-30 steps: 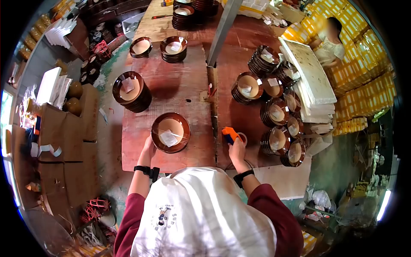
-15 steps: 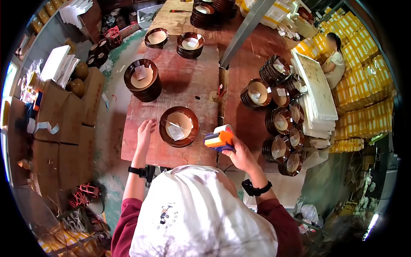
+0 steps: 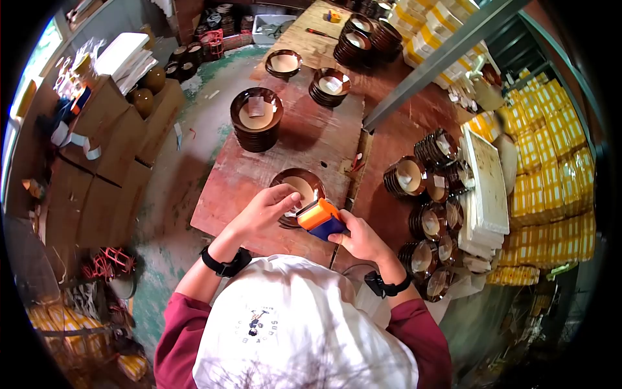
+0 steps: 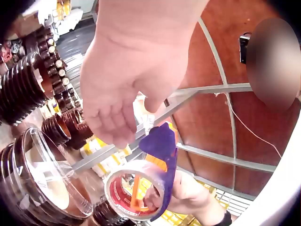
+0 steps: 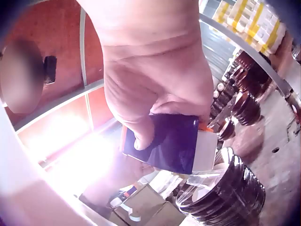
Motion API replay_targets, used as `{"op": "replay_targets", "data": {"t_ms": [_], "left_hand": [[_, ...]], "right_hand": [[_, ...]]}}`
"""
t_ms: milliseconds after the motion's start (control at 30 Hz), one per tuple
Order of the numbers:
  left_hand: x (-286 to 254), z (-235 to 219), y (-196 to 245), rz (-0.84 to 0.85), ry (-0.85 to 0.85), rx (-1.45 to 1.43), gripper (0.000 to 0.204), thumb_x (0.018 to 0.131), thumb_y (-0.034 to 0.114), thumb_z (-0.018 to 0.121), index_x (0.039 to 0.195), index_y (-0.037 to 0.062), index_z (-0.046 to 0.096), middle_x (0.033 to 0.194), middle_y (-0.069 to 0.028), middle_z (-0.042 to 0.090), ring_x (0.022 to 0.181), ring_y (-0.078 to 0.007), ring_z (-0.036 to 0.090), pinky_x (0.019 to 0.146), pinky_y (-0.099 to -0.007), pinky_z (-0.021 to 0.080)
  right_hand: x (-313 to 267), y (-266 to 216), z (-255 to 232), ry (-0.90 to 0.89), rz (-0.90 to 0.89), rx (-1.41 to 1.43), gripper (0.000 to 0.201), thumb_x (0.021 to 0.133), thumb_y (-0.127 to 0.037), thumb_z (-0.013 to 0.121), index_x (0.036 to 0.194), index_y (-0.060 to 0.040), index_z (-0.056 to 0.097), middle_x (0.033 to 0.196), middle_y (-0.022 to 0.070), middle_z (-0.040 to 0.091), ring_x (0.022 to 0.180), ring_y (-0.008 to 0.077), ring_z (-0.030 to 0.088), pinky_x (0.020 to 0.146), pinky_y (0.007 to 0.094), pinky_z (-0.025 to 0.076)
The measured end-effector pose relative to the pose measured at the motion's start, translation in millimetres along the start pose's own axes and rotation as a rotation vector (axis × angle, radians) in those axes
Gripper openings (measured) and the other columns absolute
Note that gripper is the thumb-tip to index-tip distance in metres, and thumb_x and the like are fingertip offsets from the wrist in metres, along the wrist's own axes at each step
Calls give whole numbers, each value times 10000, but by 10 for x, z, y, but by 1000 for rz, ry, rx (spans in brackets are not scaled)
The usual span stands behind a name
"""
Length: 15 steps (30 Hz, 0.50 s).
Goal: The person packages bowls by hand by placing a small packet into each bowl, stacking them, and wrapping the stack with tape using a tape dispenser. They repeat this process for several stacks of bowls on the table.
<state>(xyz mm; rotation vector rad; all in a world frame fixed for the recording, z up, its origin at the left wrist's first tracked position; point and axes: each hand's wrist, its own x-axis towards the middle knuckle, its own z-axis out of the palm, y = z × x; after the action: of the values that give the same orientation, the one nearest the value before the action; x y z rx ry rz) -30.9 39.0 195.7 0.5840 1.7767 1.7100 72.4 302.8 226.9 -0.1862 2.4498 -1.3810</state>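
Observation:
My right hand (image 3: 361,238) grips an orange and dark blue tape dispenser (image 3: 324,223) in front of my body. A roll of clear tape (image 4: 113,190) sits in it, seen in the left wrist view. My left hand (image 3: 262,211) is held at the dispenser's front end, its fingers loosely bent and the thumb apart from the fingertips. Just beyond both hands stands a stack of brown glazed bowls (image 3: 299,178), partly hidden by them in the head view. Shiny clear tape (image 4: 59,174) runs over the top bowl, which has a white packet in it.
More bowl stacks stand on the reddish board table (image 3: 227,201): a tall one (image 3: 257,123) ahead and several at right beside white foam slabs (image 3: 486,194). A grey metal post (image 3: 427,71) rises from the table. Cardboard boxes (image 3: 97,168) are at left.
My right hand has brought the dispenser from the table's right side over to the front of the bowl stack. My left hand has left the stack's left side and come in to the dispenser.

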Motion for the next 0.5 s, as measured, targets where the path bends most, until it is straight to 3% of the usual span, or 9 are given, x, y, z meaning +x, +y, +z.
{"op": "replay_targets", "data": {"t_ms": [33, 333, 500], "left_hand": [[-23, -15, 1, 15, 4, 6, 425, 1080, 373, 532, 1208, -13, 655, 1030, -46, 688, 962, -121, 626, 888, -301, 514], [-208, -8, -154, 85, 84, -36, 358, 1064, 301, 582, 1093, -49, 653, 952, -43, 672, 903, -105, 602, 811, -295, 515], [-199, 43, -346, 95, 188, -86, 298, 1053, 233, 592, 1038, -56, 660, 881, -55, 684, 801, -118, 610, 734, -313, 521]], "right_hand": [[30, -3, -2, -28, 4, 5, 485, 918, -187, 735, 1290, 43, 527, 1069, 281, 675, 1018, 441, 663, 893, 419, 506], [164, -22, 45, -133, 68, 23, 429, 923, -175, 741, 1239, 46, 554, 1084, 187, 701, 992, 233, 656, 912, 378, 504], [213, 31, 43, -193, 100, 10, 440, 929, -196, 741, 1250, 44, 560, 1091, 159, 700, 1004, 221, 649, 923, 365, 501]]}}
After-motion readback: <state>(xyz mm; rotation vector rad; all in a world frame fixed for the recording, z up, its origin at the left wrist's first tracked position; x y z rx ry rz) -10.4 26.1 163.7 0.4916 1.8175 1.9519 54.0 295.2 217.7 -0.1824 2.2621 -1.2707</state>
